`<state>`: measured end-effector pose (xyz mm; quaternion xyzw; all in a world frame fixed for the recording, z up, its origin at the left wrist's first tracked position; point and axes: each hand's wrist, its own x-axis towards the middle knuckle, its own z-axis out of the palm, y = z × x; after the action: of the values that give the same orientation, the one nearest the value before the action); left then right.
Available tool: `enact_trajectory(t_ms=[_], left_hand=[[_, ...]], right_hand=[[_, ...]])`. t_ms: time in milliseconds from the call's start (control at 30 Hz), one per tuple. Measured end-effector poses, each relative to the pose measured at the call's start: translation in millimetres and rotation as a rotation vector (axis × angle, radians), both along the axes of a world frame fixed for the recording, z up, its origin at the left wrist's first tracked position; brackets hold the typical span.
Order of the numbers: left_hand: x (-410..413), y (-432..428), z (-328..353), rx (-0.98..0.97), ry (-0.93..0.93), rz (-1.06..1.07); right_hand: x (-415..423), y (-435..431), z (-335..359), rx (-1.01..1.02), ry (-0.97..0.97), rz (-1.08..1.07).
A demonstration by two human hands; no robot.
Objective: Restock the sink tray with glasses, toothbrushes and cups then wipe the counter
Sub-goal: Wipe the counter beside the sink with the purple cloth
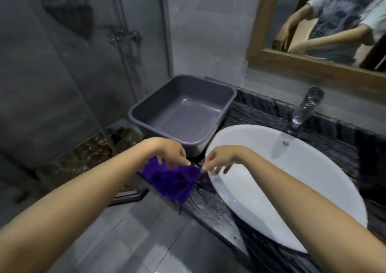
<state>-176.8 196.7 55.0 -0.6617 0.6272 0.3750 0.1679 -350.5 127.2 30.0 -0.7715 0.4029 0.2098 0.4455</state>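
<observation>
A purple cloth hangs over the front corner of the dark stone counter. My left hand pinches its top edge from above. My right hand pinches the cloth's right corner, fingers curled, just over the rim of the white sink basin. Behind my hands a grey plastic tray sits on the counter's left end and holds nothing. No glasses, toothbrushes or cups are in view.
A chrome tap stands behind the basin. A wood-framed mirror hangs on the wall at the upper right. A glass shower screen is at the left, and grey floor tiles lie below the counter edge.
</observation>
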Motion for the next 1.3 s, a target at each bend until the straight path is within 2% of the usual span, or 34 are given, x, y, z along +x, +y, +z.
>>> enact_trajectory(t_ms=[133, 300, 433, 500, 800, 1000, 1167, 1300], left_hand=[[39, 26, -50, -0.157, -0.198, 0.000], [57, 47, -111, -0.416, -0.070, 0.152], [60, 53, -136, -0.630, -0.168, 0.111], [64, 48, -137, -0.679, -0.195, 0.098], [77, 31, -137, -0.699, -0.185, -0.032], [64, 38, -129, -0.759, -0.184, -0.033], [31, 34, -94, -0.736, -0.137, -0.139], [-11, 26, -57, -0.690, -0.149, -0.240]], right_hand=[[39, 28, -36, -0.304, -0.053, 0.011], [70, 56, -84, -0.554, 0.033, -0.105], [80, 77, -105, -0.777, 0.047, -0.179], [83, 81, -112, -0.854, 0.020, -0.210], [87, 78, -117, -0.889, -0.115, -0.189], [67, 73, -103, -0.788, -0.220, -0.287], [22, 64, -82, -0.615, -0.309, -0.357], [-27, 61, -50, -0.561, -0.345, -0.380]])
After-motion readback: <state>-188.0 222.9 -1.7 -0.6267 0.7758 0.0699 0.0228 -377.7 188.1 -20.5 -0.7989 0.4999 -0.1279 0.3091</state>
